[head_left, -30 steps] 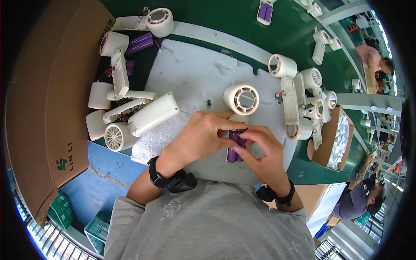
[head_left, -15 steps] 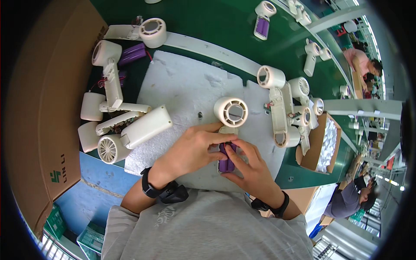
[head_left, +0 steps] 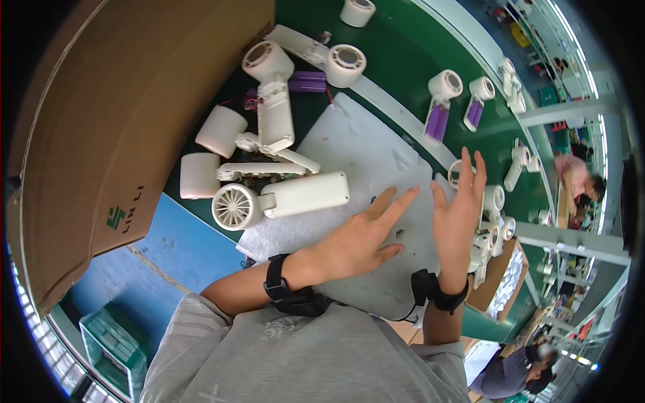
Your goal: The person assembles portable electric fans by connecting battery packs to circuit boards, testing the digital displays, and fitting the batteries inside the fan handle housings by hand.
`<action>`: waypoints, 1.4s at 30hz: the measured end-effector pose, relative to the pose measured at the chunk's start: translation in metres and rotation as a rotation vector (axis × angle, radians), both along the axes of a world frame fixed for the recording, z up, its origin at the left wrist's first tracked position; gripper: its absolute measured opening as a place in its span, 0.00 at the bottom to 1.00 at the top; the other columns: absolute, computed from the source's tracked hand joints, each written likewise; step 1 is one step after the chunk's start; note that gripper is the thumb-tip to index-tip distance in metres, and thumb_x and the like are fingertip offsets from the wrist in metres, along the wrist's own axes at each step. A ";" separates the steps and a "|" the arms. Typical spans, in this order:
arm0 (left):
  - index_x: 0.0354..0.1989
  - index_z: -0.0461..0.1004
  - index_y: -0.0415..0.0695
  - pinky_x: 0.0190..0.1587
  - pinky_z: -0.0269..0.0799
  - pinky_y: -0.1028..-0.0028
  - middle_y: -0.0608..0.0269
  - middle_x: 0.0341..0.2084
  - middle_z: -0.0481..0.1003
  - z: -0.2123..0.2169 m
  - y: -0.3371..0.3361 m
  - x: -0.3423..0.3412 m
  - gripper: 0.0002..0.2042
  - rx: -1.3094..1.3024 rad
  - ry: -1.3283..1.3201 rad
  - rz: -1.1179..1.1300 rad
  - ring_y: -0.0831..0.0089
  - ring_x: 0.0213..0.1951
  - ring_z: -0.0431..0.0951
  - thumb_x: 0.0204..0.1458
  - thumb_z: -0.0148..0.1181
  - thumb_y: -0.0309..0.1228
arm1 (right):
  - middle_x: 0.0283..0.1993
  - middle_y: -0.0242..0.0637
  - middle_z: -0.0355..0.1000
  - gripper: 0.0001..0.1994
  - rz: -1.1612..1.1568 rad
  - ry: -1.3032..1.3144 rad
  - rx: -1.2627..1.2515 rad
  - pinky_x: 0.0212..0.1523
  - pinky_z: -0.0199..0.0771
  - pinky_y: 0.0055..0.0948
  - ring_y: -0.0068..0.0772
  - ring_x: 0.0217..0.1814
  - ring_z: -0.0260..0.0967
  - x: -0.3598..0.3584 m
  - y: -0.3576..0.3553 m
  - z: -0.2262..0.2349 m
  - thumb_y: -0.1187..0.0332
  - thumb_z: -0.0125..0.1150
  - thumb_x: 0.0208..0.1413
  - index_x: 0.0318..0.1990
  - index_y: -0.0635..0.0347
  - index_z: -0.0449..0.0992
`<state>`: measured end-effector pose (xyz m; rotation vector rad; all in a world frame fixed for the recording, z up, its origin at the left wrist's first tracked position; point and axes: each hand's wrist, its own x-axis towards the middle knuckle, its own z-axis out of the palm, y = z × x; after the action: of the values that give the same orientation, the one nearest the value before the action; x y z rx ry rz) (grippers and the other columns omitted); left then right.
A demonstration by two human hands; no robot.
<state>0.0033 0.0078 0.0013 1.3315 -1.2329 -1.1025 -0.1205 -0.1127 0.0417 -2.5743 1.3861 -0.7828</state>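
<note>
My left hand (head_left: 356, 245) is over the white foam pad (head_left: 349, 134), fingers stretched out and apart, holding nothing. To its right my right hand (head_left: 460, 218) is raised, also open, with its fingers pointing toward the far side. Past its fingertips, on the green surface, lies a white handheld fan (head_left: 440, 104) with purple battery cells in its handle. A second such fan (head_left: 478, 102) lies just right of it. Left of my left hand, a closed white fan (head_left: 306, 195) rests among several fan bodies. My right hand partly hides the right-hand cluster of white fans (head_left: 494, 198).
A tall cardboard box (head_left: 154, 101) stands at the left. Purple battery cells (head_left: 308, 82) lie beyond the left-hand fans. A white strip (head_left: 390, 101) runs past the pad. At right is a carton of white pieces (head_left: 507, 282); a person (head_left: 504, 373) sits beyond. A green crate (head_left: 114, 342) sits lower left.
My hands have let go of the fan with purple cells and opened. It is gone from the pad, and one more such fan shows on the green surface. The view has shifted.
</note>
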 end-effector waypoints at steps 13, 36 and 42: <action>0.36 0.79 0.41 0.55 0.69 0.63 0.49 0.52 0.70 -0.022 0.002 -0.002 0.08 -0.206 -0.316 -0.226 0.54 0.52 0.72 0.49 0.64 0.29 | 0.51 0.47 0.72 0.22 0.826 0.177 0.190 0.41 0.75 0.36 0.45 0.42 0.75 0.171 -0.051 -0.009 0.79 0.61 0.48 0.54 0.66 0.71; 0.32 0.79 0.40 0.48 0.74 0.65 0.55 0.42 0.72 -0.034 0.005 -0.010 0.08 -0.314 -0.391 -0.130 0.57 0.49 0.72 0.45 0.67 0.29 | 0.42 0.40 0.73 0.20 0.622 -0.279 0.949 0.28 0.71 0.31 0.34 0.26 0.71 0.149 -0.096 0.075 0.68 0.60 0.53 0.53 0.64 0.71; 0.39 0.78 0.40 0.54 0.71 0.66 0.53 0.53 0.68 -0.025 0.003 -0.003 0.10 -0.217 -0.401 -0.259 0.57 0.54 0.69 0.48 0.65 0.28 | 0.36 0.34 0.71 0.14 0.409 -0.450 0.936 0.28 0.67 0.25 0.28 0.26 0.68 0.144 -0.139 0.027 0.62 0.64 0.53 0.42 0.62 0.73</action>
<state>0.0001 0.0111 -0.0233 1.2855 -1.8078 -0.8650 0.0238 -0.2519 0.0688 -1.7070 0.7630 -0.4363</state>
